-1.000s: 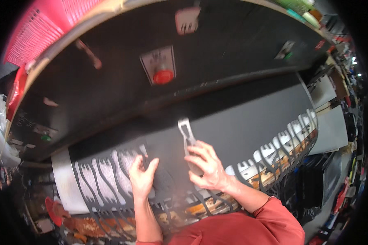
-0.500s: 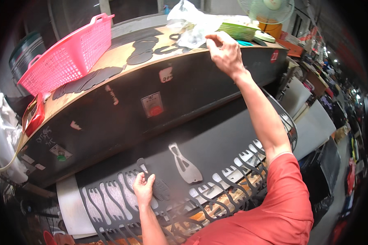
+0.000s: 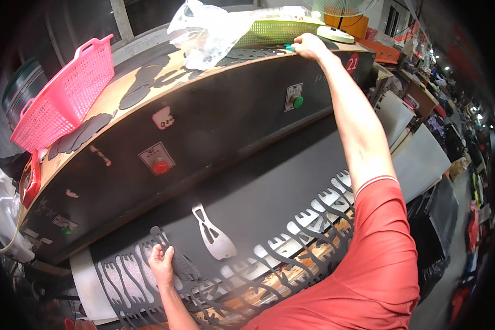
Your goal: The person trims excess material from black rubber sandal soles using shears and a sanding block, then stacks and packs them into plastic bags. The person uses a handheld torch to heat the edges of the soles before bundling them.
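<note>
My left hand [image 3: 162, 263] is closed on a small stack of dark, flat, sole-shaped cutouts [image 3: 186, 268], low over the sheet. To its right, a silver sole-shaped cutting die [image 3: 220, 246] with long openings lies on the dark sheet [image 3: 258, 190]. Stretched out to the machine's top ledge, my right hand [image 3: 309, 46] has its fingers pinched together. They meet a small teal object [image 3: 289, 48] beside the green basket [image 3: 275, 32]; the fingertips are partly hidden, and whether they grip it is unclear. Cut-out webbing [image 3: 283, 256] of the sheet hangs along the near edge.
A pink basket [image 3: 71, 91] stands on the ledge at left, with dark cutouts [image 3: 140, 82] and a clear plastic bag [image 3: 206, 36] farther right. The black machine front carries a red button [image 3: 160, 167] and a green button [image 3: 297, 102]. A fan [image 3: 344, 6] stands behind.
My right hand has moved past the plastic bag to the teal object by the green basket. My left hand still holds the dark cutouts. The view has shifted to the right.
</note>
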Available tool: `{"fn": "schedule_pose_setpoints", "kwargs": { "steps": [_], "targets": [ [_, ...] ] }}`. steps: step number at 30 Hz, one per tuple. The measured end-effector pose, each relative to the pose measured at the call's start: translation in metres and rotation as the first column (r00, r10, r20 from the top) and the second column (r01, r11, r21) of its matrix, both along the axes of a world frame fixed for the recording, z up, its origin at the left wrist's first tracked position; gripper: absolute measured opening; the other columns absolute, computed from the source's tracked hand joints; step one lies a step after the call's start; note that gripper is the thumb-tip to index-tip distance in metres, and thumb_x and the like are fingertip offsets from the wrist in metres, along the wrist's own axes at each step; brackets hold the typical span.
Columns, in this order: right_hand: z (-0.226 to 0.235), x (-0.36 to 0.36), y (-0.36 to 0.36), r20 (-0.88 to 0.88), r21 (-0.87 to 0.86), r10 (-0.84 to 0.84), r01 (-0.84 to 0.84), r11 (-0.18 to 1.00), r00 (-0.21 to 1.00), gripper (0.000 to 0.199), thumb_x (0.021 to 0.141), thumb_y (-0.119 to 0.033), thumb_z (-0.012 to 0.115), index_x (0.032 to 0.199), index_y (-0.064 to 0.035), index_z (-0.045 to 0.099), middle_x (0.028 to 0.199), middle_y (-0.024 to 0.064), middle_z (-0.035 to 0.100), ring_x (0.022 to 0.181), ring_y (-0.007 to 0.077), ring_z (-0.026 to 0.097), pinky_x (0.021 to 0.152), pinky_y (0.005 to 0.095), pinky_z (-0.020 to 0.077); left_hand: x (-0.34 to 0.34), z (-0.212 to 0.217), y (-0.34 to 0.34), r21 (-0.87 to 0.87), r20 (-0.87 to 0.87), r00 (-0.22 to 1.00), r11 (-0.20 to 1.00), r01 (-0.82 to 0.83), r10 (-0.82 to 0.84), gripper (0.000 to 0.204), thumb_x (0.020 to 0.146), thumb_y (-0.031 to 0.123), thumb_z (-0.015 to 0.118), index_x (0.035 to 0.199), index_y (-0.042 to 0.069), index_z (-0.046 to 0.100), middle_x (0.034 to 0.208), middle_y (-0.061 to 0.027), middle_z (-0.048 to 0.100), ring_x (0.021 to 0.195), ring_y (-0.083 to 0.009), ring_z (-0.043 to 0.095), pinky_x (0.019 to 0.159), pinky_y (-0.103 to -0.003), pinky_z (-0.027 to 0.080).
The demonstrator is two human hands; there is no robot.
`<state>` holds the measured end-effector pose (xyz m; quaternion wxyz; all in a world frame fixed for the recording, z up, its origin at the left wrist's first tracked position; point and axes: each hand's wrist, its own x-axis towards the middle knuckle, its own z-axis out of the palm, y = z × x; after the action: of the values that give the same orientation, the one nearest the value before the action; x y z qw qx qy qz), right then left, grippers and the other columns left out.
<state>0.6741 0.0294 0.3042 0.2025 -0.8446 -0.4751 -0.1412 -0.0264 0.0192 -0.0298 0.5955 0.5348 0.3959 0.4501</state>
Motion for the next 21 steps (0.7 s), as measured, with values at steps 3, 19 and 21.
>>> {"fn": "schedule_pose_setpoints", "kwargs": {
  "steps": [3, 19, 21],
  "targets": [
    [0.013, 0.012, 0.004, 0.076, -0.254, 0.079, -0.057, 0.965, 0.994, 0.036, 0.087, -0.03, 0.062, 0.103, -0.0017, 0.077, 0.097, 0.0213, 0.075, 0.087, 0.0335, 0.073, 0.082, 0.0426, 0.0573, -0.001, -0.001, -0.002, 0.006, 0.024, 1.0, 1.0, -0.003, 0.003, 0.02, 0.092, -0.005, 0.072, 0.109, 0.003, 0.066, 0.099, 0.0022, 0.067, 0.088, -0.005, 0.061, 0.08, -0.02, 0.049],
    [0.015, 0.094, 0.028, -0.009, -0.314, 0.406, -0.388, 0.866, 0.914, 0.05, 0.102, -0.042, 0.063, 0.124, 0.0027, 0.07, 0.11, 0.0094, 0.074, 0.101, 0.0167, 0.067, 0.089, 0.0296, 0.0508, 0.002, 0.014, -0.008, 0.042, -0.155, 0.982, 0.994, -0.1, 0.106, 0.019, 0.091, 0.003, 0.075, 0.108, 0.0, 0.066, 0.103, 0.0007, 0.066, 0.095, -0.0079, 0.061, 0.087, -0.023, 0.049],
    [0.021, 0.092, 0.033, 0.042, -0.166, 0.387, -0.375, 0.912, 0.921, 0.053, 0.101, -0.047, 0.064, 0.125, -0.0013, 0.072, 0.113, 0.0059, 0.073, 0.104, 0.0143, 0.064, 0.092, 0.0291, 0.0493, 0.004, 0.017, -0.01, 0.014, -0.151, 0.986, 0.997, -0.069, 0.071, 0.015, 0.092, 0.006, 0.074, 0.105, 0.004, 0.068, 0.1, 0.004, 0.065, 0.094, -0.0057, 0.06, 0.087, -0.022, 0.046]
  ]
}}
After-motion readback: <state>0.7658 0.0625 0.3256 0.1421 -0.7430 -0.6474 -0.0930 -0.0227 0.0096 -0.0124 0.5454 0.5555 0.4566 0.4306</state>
